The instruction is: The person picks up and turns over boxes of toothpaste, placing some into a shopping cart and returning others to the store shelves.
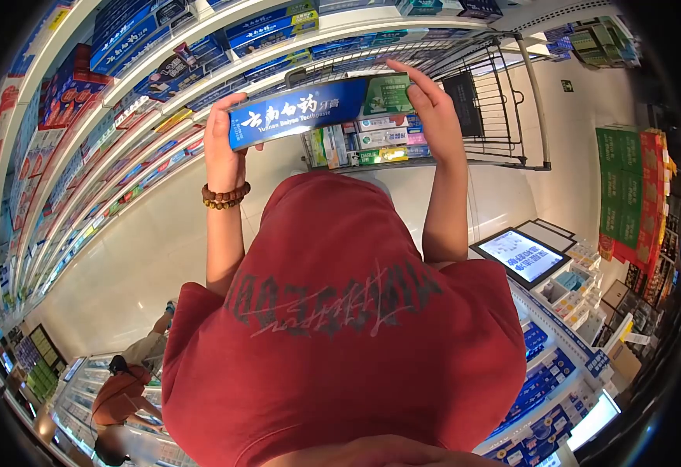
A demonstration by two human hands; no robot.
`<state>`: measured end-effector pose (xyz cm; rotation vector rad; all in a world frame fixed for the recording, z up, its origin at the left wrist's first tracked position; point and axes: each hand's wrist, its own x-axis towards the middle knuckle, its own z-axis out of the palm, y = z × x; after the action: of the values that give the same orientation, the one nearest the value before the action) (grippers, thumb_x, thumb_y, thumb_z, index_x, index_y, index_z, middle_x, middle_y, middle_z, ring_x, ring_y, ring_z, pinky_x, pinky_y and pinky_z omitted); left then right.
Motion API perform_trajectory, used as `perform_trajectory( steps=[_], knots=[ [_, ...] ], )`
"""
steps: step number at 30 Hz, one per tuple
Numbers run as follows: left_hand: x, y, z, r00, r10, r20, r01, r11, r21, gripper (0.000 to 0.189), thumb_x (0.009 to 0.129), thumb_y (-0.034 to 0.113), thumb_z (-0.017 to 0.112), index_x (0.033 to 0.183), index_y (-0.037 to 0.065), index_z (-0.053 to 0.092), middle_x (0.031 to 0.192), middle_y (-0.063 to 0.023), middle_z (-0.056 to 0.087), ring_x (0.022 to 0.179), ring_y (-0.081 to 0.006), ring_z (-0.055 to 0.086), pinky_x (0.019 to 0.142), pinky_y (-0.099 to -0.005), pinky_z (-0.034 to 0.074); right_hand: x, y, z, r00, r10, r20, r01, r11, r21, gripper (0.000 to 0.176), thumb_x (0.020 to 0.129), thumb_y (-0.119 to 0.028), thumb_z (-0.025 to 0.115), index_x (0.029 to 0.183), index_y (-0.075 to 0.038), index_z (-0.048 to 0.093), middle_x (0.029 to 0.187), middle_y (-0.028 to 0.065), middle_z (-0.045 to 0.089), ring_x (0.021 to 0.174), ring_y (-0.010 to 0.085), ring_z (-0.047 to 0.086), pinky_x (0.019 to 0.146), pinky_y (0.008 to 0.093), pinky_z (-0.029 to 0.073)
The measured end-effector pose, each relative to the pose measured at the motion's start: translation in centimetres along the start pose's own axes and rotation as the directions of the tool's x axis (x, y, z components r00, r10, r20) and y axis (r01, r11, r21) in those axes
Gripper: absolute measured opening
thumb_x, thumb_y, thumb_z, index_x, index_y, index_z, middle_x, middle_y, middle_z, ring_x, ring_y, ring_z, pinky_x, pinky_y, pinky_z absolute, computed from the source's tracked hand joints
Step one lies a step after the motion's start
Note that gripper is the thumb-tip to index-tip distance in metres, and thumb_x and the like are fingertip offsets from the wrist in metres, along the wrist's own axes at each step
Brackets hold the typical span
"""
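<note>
A long blue toothpaste box (301, 117) with a green right end is held up lengthwise between both hands. My left hand (225, 132), with beaded bracelets at the wrist, grips its left end, fingers closed round the edge. Around the green end my right hand (434, 105) is closed, its fingers along the top edge and corner. Just beyond the box is a wire shopping cart (504, 101); several toothpaste boxes (381, 138) show inside it, partly hidden by the held box.
Shelves of boxed goods (154, 86) run along the left and top. A lit screen (525, 253) stands by a display at the right. Green and red cartons (628, 187) are stacked farther right. Another person (122, 389) is at the lower left.
</note>
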<state>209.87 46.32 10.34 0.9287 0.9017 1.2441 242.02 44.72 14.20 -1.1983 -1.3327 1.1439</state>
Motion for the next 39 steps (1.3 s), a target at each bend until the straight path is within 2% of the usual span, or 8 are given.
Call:
perform_trajectory(
  steps=[5, 7, 9, 14, 23, 25, 32, 39],
  knots=[
    [-0.3, 0.5, -2.3, 0.971, -0.237, 0.043, 0.239, 0.969, -0.069, 0.046, 0.098, 0.047, 0.047, 0.114, 0.005, 0.058, 0.084, -0.0074, 0.067, 0.055, -0.0113, 0.060, 0.036, -0.0218, 0.040, -0.8, -0.1, 1.0, 0.986, 0.161, 0.032, -0.164, 0.959, 0.232, 0.043, 0.102, -0.035, 0.047, 0.124, 0.000, 0.059, 0.076, 0.0050, 0.064, 0.057, 0.0109, 0.058, 0.049, 0.0240, 0.043],
    [-0.6, 1.3, -1.3, 0.927, -0.364, -0.085, 0.353, 0.927, -0.126, 0.045, 0.098, 0.047, 0.045, 0.103, 0.006, 0.061, 0.069, -0.0044, 0.064, 0.038, -0.0089, 0.049, 0.029, -0.0194, 0.032, -0.9, -0.1, 1.3, 0.972, 0.234, 0.035, -0.235, 0.936, 0.263, 0.045, 0.104, -0.036, 0.043, 0.120, 0.003, 0.057, 0.083, 0.0101, 0.066, 0.057, 0.0132, 0.059, 0.041, 0.0246, 0.039],
    [-0.4, 1.5, -2.1, 0.903, -0.429, -0.007, 0.421, 0.888, -0.184, 0.047, 0.097, 0.048, 0.043, 0.098, 0.005, 0.062, 0.061, -0.0035, 0.061, 0.033, -0.0089, 0.045, 0.028, -0.0195, 0.031, -0.9, -0.2, 1.8, 0.968, 0.251, 0.019, -0.249, 0.944, 0.218, 0.048, 0.104, -0.038, 0.041, 0.117, 0.005, 0.056, 0.067, 0.0096, 0.061, 0.044, 0.0141, 0.053, 0.037, 0.0259, 0.035],
    [-1.3, 1.7, -2.6, 0.916, -0.400, 0.022, 0.399, 0.908, -0.125, 0.047, 0.099, 0.044, 0.039, 0.087, 0.005, 0.060, 0.051, -0.0047, 0.053, 0.028, -0.0131, 0.032, 0.027, -0.0244, 0.020, -1.0, -0.7, 2.9, 0.933, 0.354, -0.065, -0.346, 0.932, 0.111, 0.056, 0.104, -0.043, 0.037, 0.112, 0.009, 0.057, 0.055, 0.0061, 0.054, 0.035, 0.0115, 0.041, 0.035, 0.0253, 0.029],
    [-1.6, 2.3, -2.7, 0.925, -0.369, 0.095, 0.367, 0.930, 0.032, 0.050, 0.100, 0.043, 0.033, 0.084, 0.001, 0.057, 0.050, -0.0082, 0.053, 0.031, -0.0148, 0.042, 0.028, -0.0237, 0.027, -0.7, -0.9, 3.7, 0.876, 0.460, -0.146, -0.458, 0.888, 0.045, 0.061, 0.100, -0.056, 0.038, 0.082, -0.003, 0.064, 0.049, 0.0022, 0.051, 0.033, 0.0089, 0.036, 0.033, 0.0257, 0.023],
    [-1.8, 3.6, -0.8, 0.914, -0.405, 0.025, 0.406, 0.913, -0.032, 0.051, 0.101, 0.040, 0.033, 0.077, 0.003, 0.058, 0.049, -0.0075, 0.050, 0.030, -0.0159, 0.040, 0.028, -0.0246, 0.025, -0.5, -1.5, 3.9, 0.855, 0.505, -0.121, -0.500, 0.863, 0.070, 0.060, 0.099, -0.056, 0.040, 0.084, -0.003, 0.065, 0.051, 0.0023, 0.052, 0.033, 0.0090, 0.037, 0.032, 0.0256, 0.023],
    [-0.2, -0.2, -2.4, 0.807, -0.515, 0.288, 0.579, 0.786, -0.217, 0.048, 0.102, 0.043, 0.033, 0.092, 0.005, 0.061, 0.057, -0.0063, 0.057, 0.032, -0.0120, 0.038, 0.027, -0.0246, 0.026, 0.3, 1.3, 2.1, 0.841, 0.541, -0.004, -0.533, 0.830, 0.165, 0.045, 0.098, -0.047, 0.051, 0.118, -0.007, 0.059, 0.053, 0.0015, 0.054, 0.028, 0.0098, 0.036, 0.027, 0.0238, 0.020],
    [0.2, -0.7, -1.4, 0.773, -0.514, 0.370, 0.625, 0.716, -0.311, 0.048, 0.103, 0.045, 0.032, 0.094, 0.008, 0.061, 0.061, -0.0049, 0.060, 0.033, -0.0113, 0.038, 0.027, -0.0246, 0.026, 1.5, 1.6, 0.6, 0.823, 0.568, -0.031, -0.561, 0.819, 0.122, 0.044, 0.100, -0.041, 0.049, 0.129, -0.008, 0.056, 0.055, 0.0029, 0.055, 0.028, 0.0106, 0.037, 0.027, 0.0252, 0.021]
  ],
)
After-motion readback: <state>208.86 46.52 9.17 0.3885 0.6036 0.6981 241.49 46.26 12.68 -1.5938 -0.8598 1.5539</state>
